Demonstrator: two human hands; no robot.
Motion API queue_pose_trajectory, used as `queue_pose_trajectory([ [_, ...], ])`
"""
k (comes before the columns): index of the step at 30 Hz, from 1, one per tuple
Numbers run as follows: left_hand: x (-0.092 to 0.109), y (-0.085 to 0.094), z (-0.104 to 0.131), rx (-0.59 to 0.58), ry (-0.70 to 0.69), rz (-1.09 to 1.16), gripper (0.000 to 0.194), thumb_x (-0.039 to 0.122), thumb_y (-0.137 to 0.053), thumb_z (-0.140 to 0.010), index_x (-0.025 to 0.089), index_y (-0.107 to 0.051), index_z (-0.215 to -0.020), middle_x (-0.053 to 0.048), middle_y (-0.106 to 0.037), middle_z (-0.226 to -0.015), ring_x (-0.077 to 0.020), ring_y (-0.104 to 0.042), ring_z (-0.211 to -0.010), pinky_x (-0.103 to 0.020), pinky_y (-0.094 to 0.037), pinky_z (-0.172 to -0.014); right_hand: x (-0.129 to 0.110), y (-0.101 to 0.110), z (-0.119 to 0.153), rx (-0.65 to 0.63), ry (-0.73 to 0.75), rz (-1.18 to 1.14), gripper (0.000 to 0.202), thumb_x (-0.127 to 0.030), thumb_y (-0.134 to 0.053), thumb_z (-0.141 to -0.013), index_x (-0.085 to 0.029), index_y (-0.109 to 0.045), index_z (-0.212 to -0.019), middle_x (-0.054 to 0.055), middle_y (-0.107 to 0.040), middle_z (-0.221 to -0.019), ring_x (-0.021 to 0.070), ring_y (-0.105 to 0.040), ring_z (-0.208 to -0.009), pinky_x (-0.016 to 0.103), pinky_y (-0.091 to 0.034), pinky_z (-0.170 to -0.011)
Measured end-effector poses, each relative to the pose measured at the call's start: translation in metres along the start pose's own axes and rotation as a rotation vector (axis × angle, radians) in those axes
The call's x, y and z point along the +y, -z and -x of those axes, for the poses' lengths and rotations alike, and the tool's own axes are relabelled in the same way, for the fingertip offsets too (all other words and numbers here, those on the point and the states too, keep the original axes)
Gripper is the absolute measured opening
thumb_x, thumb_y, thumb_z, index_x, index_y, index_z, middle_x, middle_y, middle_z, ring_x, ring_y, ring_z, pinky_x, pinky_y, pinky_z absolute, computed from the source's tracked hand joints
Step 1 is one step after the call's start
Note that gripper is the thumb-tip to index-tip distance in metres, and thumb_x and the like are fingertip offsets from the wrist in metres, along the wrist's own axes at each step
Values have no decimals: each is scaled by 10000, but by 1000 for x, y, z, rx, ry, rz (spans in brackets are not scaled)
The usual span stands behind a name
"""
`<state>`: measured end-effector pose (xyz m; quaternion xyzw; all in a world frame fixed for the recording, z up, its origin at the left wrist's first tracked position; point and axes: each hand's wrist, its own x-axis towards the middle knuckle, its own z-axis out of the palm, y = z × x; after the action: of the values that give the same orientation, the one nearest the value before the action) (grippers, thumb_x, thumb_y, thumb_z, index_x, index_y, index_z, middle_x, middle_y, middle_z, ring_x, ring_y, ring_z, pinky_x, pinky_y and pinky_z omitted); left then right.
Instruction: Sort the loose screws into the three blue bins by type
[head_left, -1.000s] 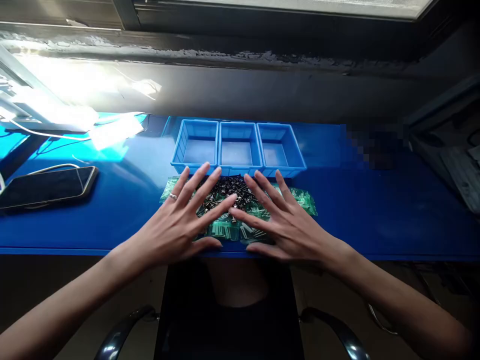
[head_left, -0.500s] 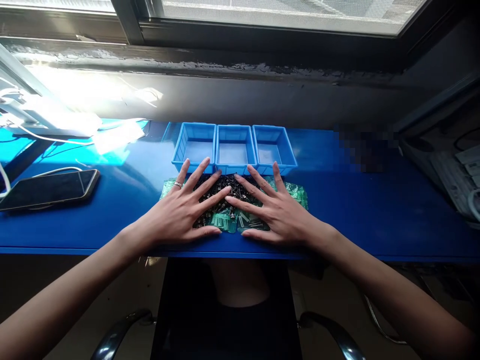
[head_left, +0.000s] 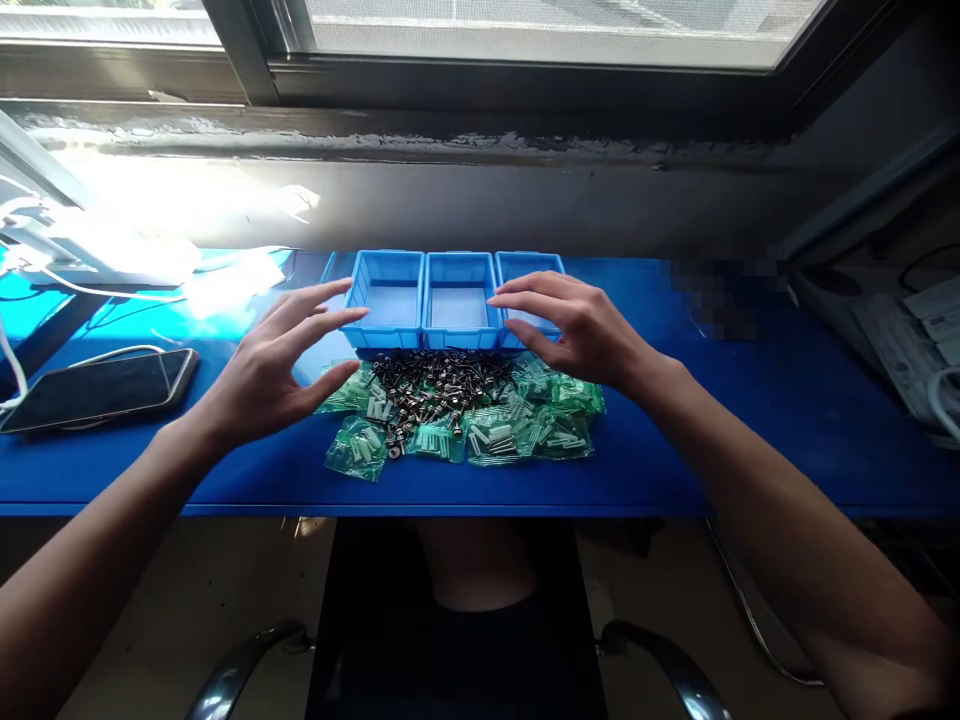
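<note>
My left hand (head_left: 281, 355) is raised beside the left blue bin (head_left: 386, 338), fingers apart and holding nothing. Over the right blue bin (head_left: 529, 262) hovers my right hand (head_left: 574, 325), its fingers spread and bent, also with nothing in it. The middle blue bin (head_left: 461, 338) stands between those two. In front of the bins lies a pile of dark screws (head_left: 442, 385) with metal heads. Around it are several small green plastic bags, among them a left bag (head_left: 356, 447), a front bag (head_left: 495, 437) and a right bag (head_left: 562, 437), with pale plugs inside.
A phone (head_left: 101, 390) lies at the left of the blue table (head_left: 259, 480), with white cables (head_left: 112, 292) behind it. The window wall (head_left: 420, 205) closes off the back. Papers or packets (head_left: 937, 325) stand at the far right. A chair armrest (head_left: 240, 670) shows below.
Both hands have lifted off the pile and moved apart, the left to the left, the right up over the right bin. The screws and green bags are now uncovered.
</note>
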<state>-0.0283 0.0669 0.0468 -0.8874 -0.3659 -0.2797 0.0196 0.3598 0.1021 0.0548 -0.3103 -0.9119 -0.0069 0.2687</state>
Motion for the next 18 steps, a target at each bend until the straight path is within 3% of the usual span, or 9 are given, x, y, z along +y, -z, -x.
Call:
queue_pose_trajectory([
  [2, -1, -13, -20, -2, -72, 32, 380, 396, -638, -1095, 281, -677, -1455, -95, -653, -1557, -295, -673, -1417, -528, -607, -1192, 2, -6, -10, -36, -1, -1, 348, -272, -574, -1112, -150, -775, -1369, 178, -767, -1434, 351, -769, -1298, 560, -694, -999],
  [4, -2, -26, -45, -96, -167, 38, 371, 402, -609, -1105, 213, -716, -1405, -130, -655, -1556, -316, -690, -1404, -541, -635, -1159, 0, -12, -12, -52, 5, 28, 340, -271, -592, -1116, -150, -779, -1373, 190, -722, -1497, 374, -746, -1346, 569, -700, -1017],
  [7, -4, -39, -77, -226, -263, -21, 313, 369, -656, -1074, 205, -788, -1306, -126, -715, -1475, -338, -689, -1413, -560, -590, -1233, 0, -21, -3, -36, 41, 61, 302, -248, -608, -1121, -159, -795, -1342, 184, -730, -1480, 368, -699, -1407, 569, -693, -1069],
  [9, -6, -42, -87, -242, -297, 23, 240, 304, -650, -1067, 230, -832, -1205, -91, -787, -1343, -322, -724, -1365, -538, -602, -1232, 2, -25, 4, -18, 49, 55, 299, -194, -590, -1127, -185, -788, -1350, 147, -747, -1468, 330, -666, -1446, 538, -683, -1109],
  [13, -10, -43, -83, -150, -350, 59, 235, 291, -618, -1105, 252, -841, -1169, -50, -814, -1277, -292, -755, -1312, -485, -661, -1173, 3, -28, 9, -5, 55, 31, 317, -136, -560, -1132, -170, -773, -1364, 134, -742, -1481, 298, -634, -1477, 486, -665, -1154],
  [18, -6, -49, -66, -20, -359, -19, 234, 236, -625, -1117, 164, -803, -1249, -115, -768, -1376, -284, -745, -1326, -451, -664, -1172, -8, -25, 9, 8, 90, 76, 290, -80, -591, -1099, -60, -770, -1326, 215, -759, -1423, 363, -656, -1447, 529, -668, -1142],
])
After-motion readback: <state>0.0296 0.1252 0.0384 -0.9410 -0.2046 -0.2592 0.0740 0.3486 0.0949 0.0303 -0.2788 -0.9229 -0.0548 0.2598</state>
